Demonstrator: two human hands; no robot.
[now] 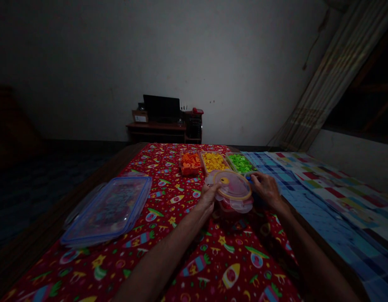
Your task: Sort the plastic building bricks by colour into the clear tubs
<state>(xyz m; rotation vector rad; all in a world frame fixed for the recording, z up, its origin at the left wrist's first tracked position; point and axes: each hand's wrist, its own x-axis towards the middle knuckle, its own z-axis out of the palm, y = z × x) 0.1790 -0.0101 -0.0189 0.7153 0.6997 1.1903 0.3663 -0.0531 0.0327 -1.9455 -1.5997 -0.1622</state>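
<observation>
Both my hands are on a round clear plastic container [233,189] with a yellow-rimmed lid, standing on the red patterned tablecloth [168,209]. My left hand [208,196] grips its left side, fingers curled against the lid's edge. My right hand [265,188] grips its right side, fingers wrapped round the rim. Behind the container stand three open trays of small pieces: orange [190,163], yellow [214,161] and green [240,162].
A large rectangular blue-rimmed lid [108,208] lies flat at the left of the table, with another clear lid partly under it. A blue checked cloth [326,188] covers the surface to the right. A dark desk with a monitor [161,108] stands by the far wall.
</observation>
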